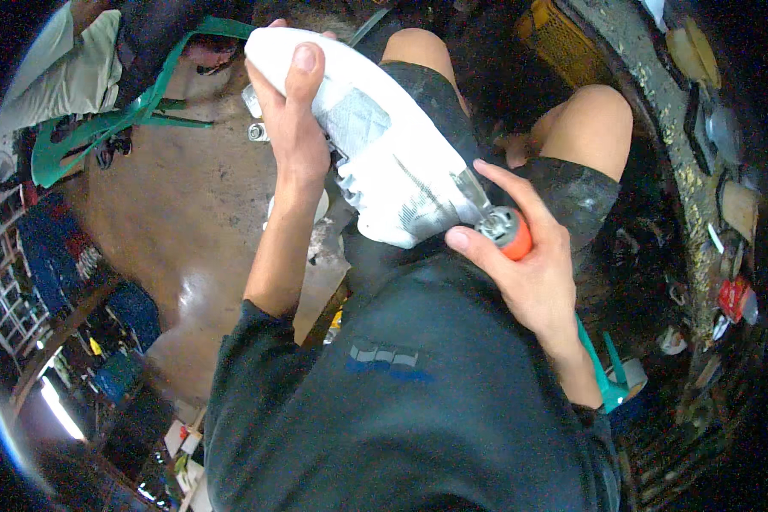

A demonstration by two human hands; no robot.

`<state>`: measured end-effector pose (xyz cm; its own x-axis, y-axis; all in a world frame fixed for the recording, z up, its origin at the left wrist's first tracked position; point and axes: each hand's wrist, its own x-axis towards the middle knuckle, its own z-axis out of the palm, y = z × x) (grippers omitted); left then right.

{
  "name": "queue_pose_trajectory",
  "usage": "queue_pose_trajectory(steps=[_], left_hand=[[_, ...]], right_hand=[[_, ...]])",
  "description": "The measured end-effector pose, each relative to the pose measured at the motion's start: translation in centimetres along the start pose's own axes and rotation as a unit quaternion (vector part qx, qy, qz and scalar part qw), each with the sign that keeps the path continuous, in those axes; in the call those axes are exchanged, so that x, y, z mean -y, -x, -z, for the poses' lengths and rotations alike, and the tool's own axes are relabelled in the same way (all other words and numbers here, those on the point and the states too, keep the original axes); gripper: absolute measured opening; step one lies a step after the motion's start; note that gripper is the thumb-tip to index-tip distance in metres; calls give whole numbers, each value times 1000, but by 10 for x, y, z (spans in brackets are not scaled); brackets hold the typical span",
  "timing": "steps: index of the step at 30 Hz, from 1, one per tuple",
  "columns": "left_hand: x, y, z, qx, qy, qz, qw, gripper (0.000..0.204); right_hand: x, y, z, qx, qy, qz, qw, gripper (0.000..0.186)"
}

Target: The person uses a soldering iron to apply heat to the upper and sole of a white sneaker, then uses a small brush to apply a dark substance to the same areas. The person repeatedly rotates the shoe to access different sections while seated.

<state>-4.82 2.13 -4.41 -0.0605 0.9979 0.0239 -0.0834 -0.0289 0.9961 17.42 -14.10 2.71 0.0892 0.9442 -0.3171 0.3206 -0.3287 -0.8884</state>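
Note:
A white shoe (401, 145) is held aslant above my lap, its side turned up and a grey mesh-like patch showing. My left hand (294, 102) wraps round its upper left end, thumb lying across the side. At the lower right end of the shoe, my right hand (529, 247) curls round an orange and grey tool (512, 235) with a narrow metallic tip. That tip meets or nearly meets the shoe; the exact contact is hard to make out. My index finger reaches along the shoe's edge, and the tool's lower part is hidden in the palm.
A brown worktop (162, 222) spreads to the left, with a small metal cylinder (258, 132) on it. Green plastic chair parts (85, 145) stand at the upper left, beside a person's pale trousers (60, 77). A yellow crate (563, 43) and a cluttered ledge (683, 154) lie on the right.

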Motion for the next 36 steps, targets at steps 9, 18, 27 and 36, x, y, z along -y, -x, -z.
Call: queue_pose_trajectory(steps=[9,18,27,36], left_hand=[[-10,28,0,-74,6,-8,997,88],[-15,42,-3,-86,11,-36,996,97],[-18,45,-4,-87,23,-36,995,99],[-19,47,-9,-87,41,-40,995,97]], right_hand=[[1,1,-28,-22,98,-82,992,87],[-7,1,-39,-56,132,-52,988,94],[-3,2,-35,-47,146,-75,985,95],[-4,4,-34,-49,163,-49,984,98]])
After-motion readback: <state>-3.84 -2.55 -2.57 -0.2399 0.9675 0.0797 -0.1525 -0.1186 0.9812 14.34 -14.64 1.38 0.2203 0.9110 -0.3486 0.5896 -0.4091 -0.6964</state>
